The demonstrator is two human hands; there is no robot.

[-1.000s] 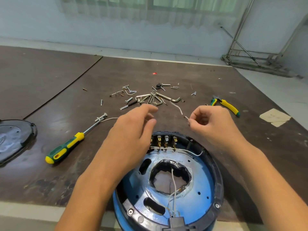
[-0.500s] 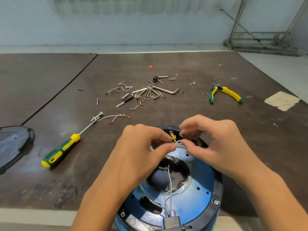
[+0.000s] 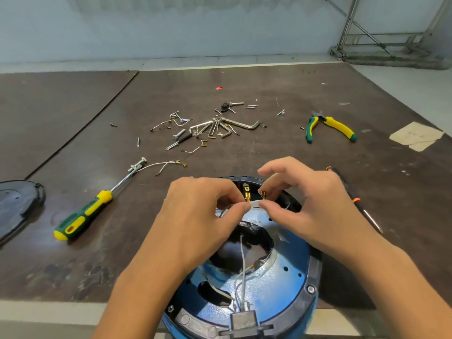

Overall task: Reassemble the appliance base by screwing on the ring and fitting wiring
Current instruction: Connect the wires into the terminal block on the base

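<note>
The blue round appliance base (image 3: 281, 285) with a black outer ring (image 3: 314, 277) lies at the table's near edge, its inside facing up. White wires (image 3: 242, 265) run from a grey block at its near rim toward the central hole. At the far rim sit brass terminals (image 3: 247, 195). My left hand (image 3: 203, 216) pinches a short white wire (image 3: 254, 204) just below the terminals. My right hand (image 3: 303, 206) pinches the same wire's other end, near a brass connector (image 3: 263, 194).
A green-yellow screwdriver (image 3: 83, 216) lies left, with loose wires (image 3: 161, 165) by its tip. Hex keys and screws (image 3: 215, 128) are scattered behind. Green-yellow pliers (image 3: 330, 126) lie back right, a slim black-orange screwdriver (image 3: 354, 199) right, a dark cover (image 3: 17, 206) far left.
Both hands came down from above the table with the short wire and now hold it at the terminals on the base's far rim. The view has shifted slightly.
</note>
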